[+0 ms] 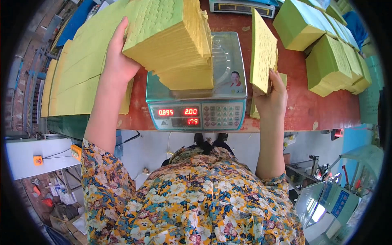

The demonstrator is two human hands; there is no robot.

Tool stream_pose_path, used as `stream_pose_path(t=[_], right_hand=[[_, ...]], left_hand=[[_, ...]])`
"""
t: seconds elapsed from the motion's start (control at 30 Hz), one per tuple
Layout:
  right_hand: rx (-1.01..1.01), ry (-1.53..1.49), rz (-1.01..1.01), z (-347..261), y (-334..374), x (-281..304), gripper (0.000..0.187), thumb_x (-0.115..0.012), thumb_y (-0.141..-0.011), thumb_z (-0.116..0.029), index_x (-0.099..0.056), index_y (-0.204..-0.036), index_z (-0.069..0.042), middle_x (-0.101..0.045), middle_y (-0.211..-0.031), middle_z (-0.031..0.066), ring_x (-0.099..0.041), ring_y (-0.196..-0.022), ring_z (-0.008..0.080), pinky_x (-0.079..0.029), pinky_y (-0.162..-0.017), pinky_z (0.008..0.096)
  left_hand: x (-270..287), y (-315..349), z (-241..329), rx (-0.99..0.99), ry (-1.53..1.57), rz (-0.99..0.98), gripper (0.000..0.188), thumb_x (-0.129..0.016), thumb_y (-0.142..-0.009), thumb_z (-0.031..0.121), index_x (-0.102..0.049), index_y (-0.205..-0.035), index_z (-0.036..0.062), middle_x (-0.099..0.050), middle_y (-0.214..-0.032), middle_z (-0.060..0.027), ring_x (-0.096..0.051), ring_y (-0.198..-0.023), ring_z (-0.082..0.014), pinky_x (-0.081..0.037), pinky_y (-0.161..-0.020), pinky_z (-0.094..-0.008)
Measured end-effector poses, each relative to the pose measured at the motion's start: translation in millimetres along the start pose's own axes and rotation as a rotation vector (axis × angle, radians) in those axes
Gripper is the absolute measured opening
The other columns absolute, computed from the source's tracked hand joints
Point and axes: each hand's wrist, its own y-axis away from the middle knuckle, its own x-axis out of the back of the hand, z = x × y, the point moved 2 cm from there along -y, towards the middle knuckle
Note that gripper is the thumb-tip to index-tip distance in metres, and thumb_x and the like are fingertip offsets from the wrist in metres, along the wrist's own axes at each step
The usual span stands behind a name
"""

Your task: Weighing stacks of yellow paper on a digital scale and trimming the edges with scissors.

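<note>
A tall stack of yellow paper (171,45) stands on a digital scale (228,49), its upper part leaning out to the left over the lower part. My left hand (121,61) grips the left side of this stack, one finger stretched up along it and the others partly hidden by the paper. To the right of the scale, my right hand (272,92) holds a thin bundle of yellow paper (263,53) upright on edge, fingers closed around its lower end. Under that hand, more yellow paper (255,109) lies beside the scale. Red digits glow on the scale's front panel (177,116).
Flat rows of yellow paper (77,85) cover the table's left side. Several yellow paper blocks (332,65) stand at the right on the red tabletop (298,110). Another scale (243,9) sits at the far edge. Machinery (326,183) stands below right.
</note>
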Motion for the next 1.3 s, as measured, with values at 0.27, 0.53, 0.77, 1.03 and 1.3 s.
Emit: stream_pose_path(t=[0.27,0.53,0.77,1.03,1.3], right_hand=[[0.031,-0.009,0.095,9.9,28.8,-1.1,0.027,-0.05,-0.099,-0.013,-0.054,-0.123,-0.001,-0.066,-0.114,0.0122,-0.066,-0.092,0.0196,-0.048,-0.06,0.0281],[0.075,-0.056,-0.067,19.5,43.1,8.5,0.032,-0.043,-0.1,-0.009,-0.046,-0.13,0.001,-0.062,-0.126,0.0169,-0.067,-0.109,0.0261,-0.058,-0.089,0.04],[0.053,-0.14,-0.17,30.7,49.7,1.9,0.035,-0.037,-0.1,-0.008,-0.042,-0.133,0.002,-0.06,-0.13,0.0202,-0.064,-0.115,0.0303,-0.056,-0.095,0.045],[0.097,-0.034,-0.01,35.9,53.0,-7.9,0.032,-0.046,-0.099,-0.01,-0.048,-0.128,0.002,-0.062,-0.124,0.0165,-0.066,-0.108,0.0266,-0.057,-0.09,0.0407],[0.36,0.324,0.041,33.8,90.7,-40.3,0.024,-0.056,-0.096,-0.008,-0.059,-0.117,0.002,-0.062,-0.102,0.0028,-0.057,-0.093,0.01,-0.046,-0.081,0.0263]], left_hand=[[12.9,3.4,-5.5,-0.168,-0.117,-0.008,0.05,-0.056,-0.098,0.033,-0.049,-0.14,0.0071,-0.053,-0.141,-0.0114,-0.049,-0.131,-0.0259,-0.039,-0.107,-0.0436],[22.4,-4.8,0.5,-0.053,-0.13,-0.038,0.054,-0.056,-0.098,0.038,-0.047,-0.14,0.0048,-0.055,-0.137,-0.0103,-0.051,-0.127,-0.0252,-0.04,-0.106,-0.0418],[36.6,-11.6,3.6,0.003,-0.119,-0.027,0.059,-0.056,-0.096,0.043,-0.047,-0.139,0.004,-0.057,-0.133,-0.0097,-0.053,-0.122,-0.0242,-0.038,-0.107,-0.0431],[26.3,-8.9,2.2,0.0,-0.145,-0.102,0.061,-0.057,-0.093,0.051,-0.052,-0.135,0.0066,-0.059,-0.128,-0.0083,-0.054,-0.114,-0.0217,-0.041,-0.097,-0.0364],[20.0,-2.4,7.6,-0.002,-0.094,-0.158,0.059,-0.056,-0.098,0.042,-0.047,-0.14,0.0026,-0.056,-0.138,-0.0121,-0.052,-0.126,-0.0261,-0.038,-0.109,-0.0415]])
